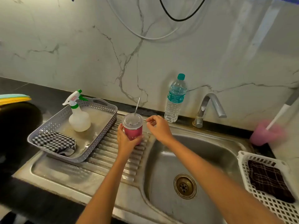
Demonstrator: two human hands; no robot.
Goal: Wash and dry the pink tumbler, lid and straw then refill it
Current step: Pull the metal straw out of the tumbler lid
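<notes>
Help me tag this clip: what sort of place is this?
Likely a home kitchen sink area: a steel sink with ribbed drainboard, a tap, and a spray bottle in a grey tray.

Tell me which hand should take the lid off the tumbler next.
Right. The left hand grips the pink tumbler, steadying it on the drainboard; the right hand holds nothing and hovers beside the clear lid, so it is probably better placed.
</notes>
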